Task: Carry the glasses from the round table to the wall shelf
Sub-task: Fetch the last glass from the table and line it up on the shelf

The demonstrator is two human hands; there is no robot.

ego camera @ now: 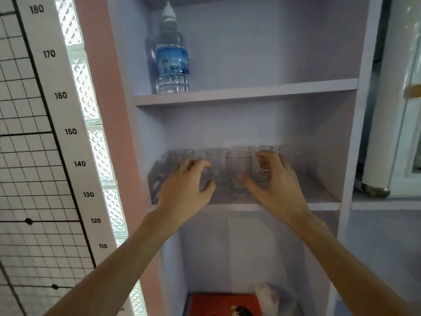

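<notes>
Several clear glasses stand in a row on the middle board of the pale wall shelf (323,205). One glass (238,172) stands a little in front of the rest. My left hand (186,188) hovers before the leftmost glass (183,153), its fingers curved in a loose C with a gap between thumb and fingertips. My right hand (276,185) is cupped around a glass (260,149) right of centre, fingers over its front and thumb apart from it. Neither hand lifts a glass. The round table is out of view.
A water bottle (172,58) stands at the left of the upper shelf board. A red box (223,304) and a white object lie in the bottom compartment. A height chart (61,133) and glass blocks are to the left, a white appliance (391,110) to the right.
</notes>
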